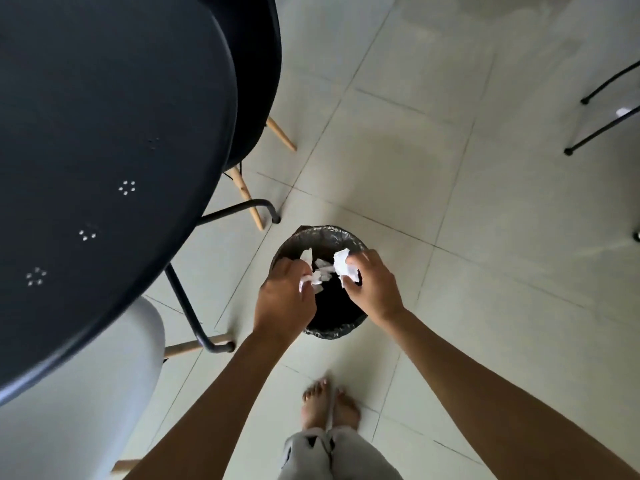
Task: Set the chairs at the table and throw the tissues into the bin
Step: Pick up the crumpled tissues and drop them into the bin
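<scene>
- Black and lined with a crinkled plastic bag, the bin [320,327] stands on the pale tiled floor [467,237], just off the edge of the dark round counter [104,150].
- Both bare forearms reach forward and down, and both hands hang over the bin's open mouth.
- The left hand [282,296] is turned knuckles-up over the near-left rim, its fingers [304,275] pinched on a crumpled white tissue [313,278].
- The right hand [372,285] sits over the right rim, its fingers [360,259] clamped on a second white tissue wad [344,266].
- More white scraps [323,265] show between the two hands; whether they lie in the bin or hang from the held tissue is hard to tell.
- A black chair [256,81] with wooden legs is tucked at the counter's far side, and a white chair [86,393] sits under its near edge.
- A black metal counter leg [194,317] bends down to the floor left of the bin, near the left forearm.
- To the right of the bin the tiles are open, with thin black furniture legs [602,129] well apart at the far right.
- Bare feet [329,403] stand on the tiles just short of the bin.
</scene>
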Demonstrator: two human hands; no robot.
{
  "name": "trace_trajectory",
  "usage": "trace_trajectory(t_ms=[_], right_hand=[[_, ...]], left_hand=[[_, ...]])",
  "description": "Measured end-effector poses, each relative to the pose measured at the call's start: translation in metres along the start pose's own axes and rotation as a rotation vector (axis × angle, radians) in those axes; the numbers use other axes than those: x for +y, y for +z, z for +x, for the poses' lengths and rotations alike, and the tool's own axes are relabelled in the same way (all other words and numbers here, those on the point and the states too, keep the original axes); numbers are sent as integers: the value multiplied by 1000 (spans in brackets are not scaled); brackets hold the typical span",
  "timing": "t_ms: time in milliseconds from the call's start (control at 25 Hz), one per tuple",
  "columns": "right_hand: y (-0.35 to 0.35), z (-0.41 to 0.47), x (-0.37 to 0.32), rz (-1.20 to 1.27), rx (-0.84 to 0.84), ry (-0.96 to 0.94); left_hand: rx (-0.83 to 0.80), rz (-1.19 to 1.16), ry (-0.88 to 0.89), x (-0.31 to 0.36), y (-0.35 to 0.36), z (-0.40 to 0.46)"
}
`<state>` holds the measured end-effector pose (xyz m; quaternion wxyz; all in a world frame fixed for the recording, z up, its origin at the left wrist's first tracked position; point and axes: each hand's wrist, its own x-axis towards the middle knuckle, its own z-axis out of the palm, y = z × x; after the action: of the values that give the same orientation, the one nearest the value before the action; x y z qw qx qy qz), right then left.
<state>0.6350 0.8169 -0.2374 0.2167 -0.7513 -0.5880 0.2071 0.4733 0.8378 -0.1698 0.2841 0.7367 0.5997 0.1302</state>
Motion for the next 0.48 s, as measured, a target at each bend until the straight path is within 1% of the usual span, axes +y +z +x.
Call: trace_trajectory(t_ms=[80, 240, 360, 480], right_hand=[[23, 6, 13, -31, -34, 20], [41, 10, 25, -34, -20, -8], [32, 8, 24, -42, -15, -12], [4, 3, 14, -42, 19, -24]], left_hand=[[-25, 9, -19, -17, 19, 10], [-68, 18, -60, -35, 45, 25], [-145, 15, -65, -38, 51, 28], [-205, 18, -53, -28, 38, 24]])
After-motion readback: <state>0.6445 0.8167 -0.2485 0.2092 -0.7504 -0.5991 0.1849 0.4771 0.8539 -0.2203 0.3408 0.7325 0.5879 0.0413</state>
